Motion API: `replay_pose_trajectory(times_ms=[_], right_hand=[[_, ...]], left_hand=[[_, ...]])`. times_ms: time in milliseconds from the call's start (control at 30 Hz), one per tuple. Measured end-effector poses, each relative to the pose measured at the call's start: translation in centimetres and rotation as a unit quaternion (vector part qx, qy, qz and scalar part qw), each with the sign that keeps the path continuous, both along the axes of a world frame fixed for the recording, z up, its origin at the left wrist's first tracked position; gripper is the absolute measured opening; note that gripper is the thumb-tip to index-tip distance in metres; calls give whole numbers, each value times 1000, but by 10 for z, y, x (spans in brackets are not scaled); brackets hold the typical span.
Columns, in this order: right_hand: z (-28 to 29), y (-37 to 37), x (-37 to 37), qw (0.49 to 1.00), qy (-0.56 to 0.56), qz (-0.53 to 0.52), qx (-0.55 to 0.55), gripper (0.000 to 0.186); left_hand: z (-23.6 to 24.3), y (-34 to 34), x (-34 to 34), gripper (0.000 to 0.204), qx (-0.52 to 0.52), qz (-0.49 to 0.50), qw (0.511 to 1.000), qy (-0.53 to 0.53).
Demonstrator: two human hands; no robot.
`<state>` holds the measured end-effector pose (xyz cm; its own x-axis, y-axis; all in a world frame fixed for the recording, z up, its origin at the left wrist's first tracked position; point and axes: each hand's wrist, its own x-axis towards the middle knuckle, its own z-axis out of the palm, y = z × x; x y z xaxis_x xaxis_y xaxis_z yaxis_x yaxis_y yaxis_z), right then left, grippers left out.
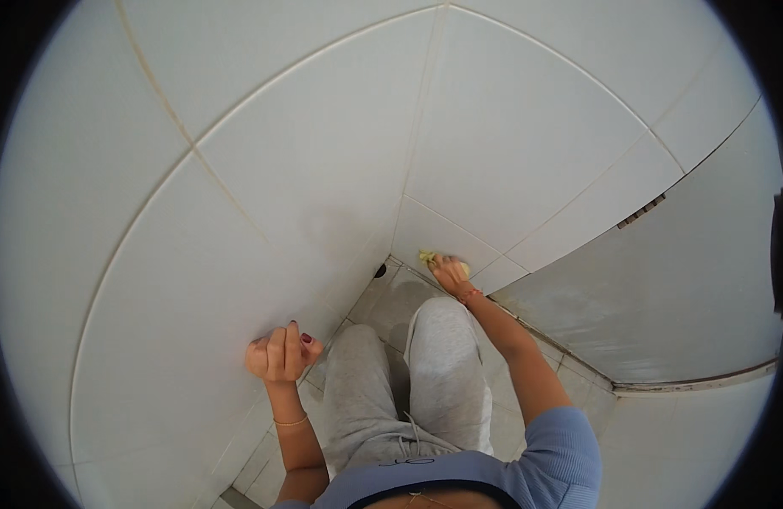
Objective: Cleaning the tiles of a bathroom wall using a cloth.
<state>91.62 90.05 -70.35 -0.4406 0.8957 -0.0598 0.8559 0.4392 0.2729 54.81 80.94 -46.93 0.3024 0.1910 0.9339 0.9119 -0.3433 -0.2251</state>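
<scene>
My right hand (449, 273) is closed around a crumpled yellow cloth (426, 256). It presses the cloth against the base of the right-hand white tiled wall (510, 144), close to the corner. Parts of the cloth stick out on both sides of my fingers. My left hand (281, 353) is beside the left tiled wall (196, 297), with its fingers curled in and nothing seen in them. Whether its knuckles touch the tiles, I cannot tell.
Grey floor tiles (383, 307) lie between the walls, with a small dark hole (380, 271) at the corner. My bent knees (442, 327) are close to the right wall. A grey door panel (663, 280) with a worn lower edge stands at the right.
</scene>
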Motion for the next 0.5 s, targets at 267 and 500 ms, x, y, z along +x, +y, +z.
replay_pose_trajectory(times_ms=[267, 500], right_hand=[[351, -19, 37, 769, -107, -34, 629, 47], [346, -38, 52, 742, 69, -48, 665, 49]], left_hand=[[-3, -1, -9, 17, 28, 15, 999, -1], [-1, 6, -8, 17, 64, 39, 997, -5]])
